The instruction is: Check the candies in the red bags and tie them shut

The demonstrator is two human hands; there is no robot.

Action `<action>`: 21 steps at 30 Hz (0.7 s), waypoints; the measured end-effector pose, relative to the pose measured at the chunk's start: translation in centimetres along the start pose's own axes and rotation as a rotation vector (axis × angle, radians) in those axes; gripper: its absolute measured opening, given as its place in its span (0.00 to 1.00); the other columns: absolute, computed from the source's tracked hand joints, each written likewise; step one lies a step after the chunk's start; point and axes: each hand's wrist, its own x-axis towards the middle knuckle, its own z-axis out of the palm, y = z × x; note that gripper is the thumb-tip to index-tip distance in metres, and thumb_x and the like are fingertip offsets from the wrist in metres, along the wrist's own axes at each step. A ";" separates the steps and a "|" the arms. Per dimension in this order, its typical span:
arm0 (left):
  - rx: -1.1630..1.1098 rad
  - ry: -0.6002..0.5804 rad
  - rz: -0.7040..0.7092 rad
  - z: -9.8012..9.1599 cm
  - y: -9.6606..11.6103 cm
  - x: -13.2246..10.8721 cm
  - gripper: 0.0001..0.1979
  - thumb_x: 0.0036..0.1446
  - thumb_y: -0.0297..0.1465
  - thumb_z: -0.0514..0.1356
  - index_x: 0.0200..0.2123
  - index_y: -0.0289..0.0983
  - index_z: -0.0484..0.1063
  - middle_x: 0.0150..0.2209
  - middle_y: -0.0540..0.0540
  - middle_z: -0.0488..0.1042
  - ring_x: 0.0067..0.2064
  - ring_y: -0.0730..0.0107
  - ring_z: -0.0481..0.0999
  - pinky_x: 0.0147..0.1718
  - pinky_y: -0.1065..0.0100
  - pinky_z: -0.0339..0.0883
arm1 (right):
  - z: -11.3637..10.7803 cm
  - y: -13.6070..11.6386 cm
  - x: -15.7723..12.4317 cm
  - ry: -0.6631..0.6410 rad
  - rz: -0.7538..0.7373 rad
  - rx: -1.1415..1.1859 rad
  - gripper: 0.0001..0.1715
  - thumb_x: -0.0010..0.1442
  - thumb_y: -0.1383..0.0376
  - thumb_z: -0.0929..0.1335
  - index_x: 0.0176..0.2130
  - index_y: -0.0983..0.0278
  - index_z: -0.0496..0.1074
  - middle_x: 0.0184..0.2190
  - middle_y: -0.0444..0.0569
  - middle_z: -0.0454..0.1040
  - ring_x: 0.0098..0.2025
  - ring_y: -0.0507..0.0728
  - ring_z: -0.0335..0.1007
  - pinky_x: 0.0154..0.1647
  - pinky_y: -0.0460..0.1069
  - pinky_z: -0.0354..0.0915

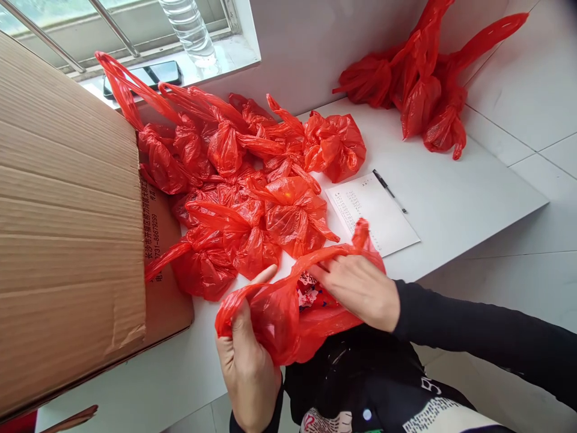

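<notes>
An open red plastic bag with a printed packet inside lies at the near edge of the white table. My left hand is closed on the bag's left handle, thumb stretched up. My right hand pinches the right handle, which sticks up in a twisted tip. Just beyond the bag sits a pile of several tied red bags.
A large cardboard box stands on the left. A sheet of paper with a black pen lies right of the pile. More red bags rest at the far right wall. A phone and a clear bottle sit on the windowsill.
</notes>
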 end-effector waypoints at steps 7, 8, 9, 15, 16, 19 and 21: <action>0.019 0.085 0.040 -0.5 -0.4 0.2 0.18 0.58 0.45 0.63 0.48 0.45 0.80 0.49 0.49 0.80 0.47 0.65 0.79 0.36 0.73 0.75 | 0.2 -0.6 -0.8 0.045 -0.081 0.062 0.10 0.64 0.69 0.66 0.47 0.67 0.70 0.42 0.54 0.73 0.39 0.61 0.68 0.38 0.54 0.63; 0.027 0.108 0.052 -0.6 -0.5 0.3 0.17 0.58 0.44 0.64 0.48 0.46 0.80 0.50 0.50 0.80 0.46 0.66 0.78 0.34 0.75 0.74 | -0.4 -0.7 -1.4 0.038 -0.114 0.078 0.09 0.64 0.69 0.66 0.46 0.66 0.70 0.41 0.53 0.73 0.38 0.60 0.68 0.37 0.54 0.63; 0.034 0.132 0.061 -0.7 -0.5 0.4 0.16 0.59 0.43 0.64 0.48 0.46 0.80 0.50 0.51 0.79 0.46 0.68 0.78 0.33 0.76 0.73 | -1.1 -0.7 -1.9 0.031 -0.143 0.096 0.06 0.66 0.68 0.66 0.44 0.65 0.71 0.39 0.51 0.73 0.36 0.59 0.67 0.36 0.54 0.63; 0.011 -0.036 0.037 -1.2 0.3 0.5 0.16 0.60 0.46 0.61 0.41 0.42 0.80 0.44 0.47 0.79 0.44 0.65 0.77 0.40 0.71 0.74 | -4.8 1.5 -3.8 0.390 -0.040 0.083 0.21 0.70 0.62 0.65 0.60 0.64 0.66 0.57 0.57 0.69 0.57 0.65 0.64 0.60 0.61 0.60; 0.009 -0.087 0.045 -1.3 0.6 0.4 0.15 0.58 0.46 0.63 0.39 0.42 0.80 0.43 0.47 0.78 0.42 0.65 0.77 0.39 0.70 0.74 | -4.8 2.2 -4.0 0.401 0.021 0.048 0.28 0.68 0.60 0.68 0.64 0.64 0.63 0.59 0.59 0.67 0.59 0.67 0.61 0.61 0.63 0.58; 0.095 -0.176 0.056 -1.9 1.6 -0.3 0.21 0.44 0.42 0.73 0.43 0.45 0.77 0.43 0.48 0.77 0.36 0.66 0.77 0.32 0.71 0.74 | -3.6 4.4 -4.5 0.313 0.172 0.034 0.34 0.65 0.57 0.70 0.65 0.65 0.60 0.51 0.58 0.72 0.52 0.67 0.67 0.55 0.62 0.65; 0.207 -0.174 0.060 -2.3 2.2 -0.9 0.27 0.41 0.41 0.74 0.47 0.47 0.75 0.45 0.48 0.77 0.37 0.65 0.77 0.32 0.71 0.73 | -2.9 5.4 -4.7 0.273 0.212 0.062 0.32 0.66 0.56 0.69 0.64 0.63 0.61 0.47 0.54 0.73 0.48 0.65 0.69 0.51 0.59 0.67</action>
